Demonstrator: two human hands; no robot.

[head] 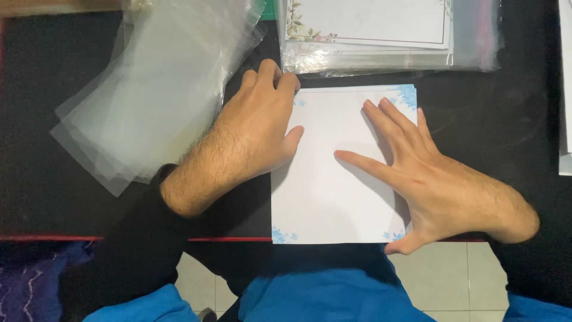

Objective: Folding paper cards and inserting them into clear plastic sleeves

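Note:
A white sheet of paper [325, 197] with blue flower corners lies on the black table [53, 179], on top of a few more sheets whose edges show at its top. My left hand [250, 134] rests on the sheet's upper left edge, fingers curled at the top corner. My right hand [417, 173] lies flat on the right half of the sheet, fingers spread and pointing up-left, the thumb at the lower right corner.
A loose pile of clear plastic sleeves [155, 89] sits at the upper left. At the top, a stack of bagged cards with floral borders [366, 36] lies just beyond the sheet. More white paper [565, 89] shows at the right edge. The table's near edge is red-trimmed [232, 239].

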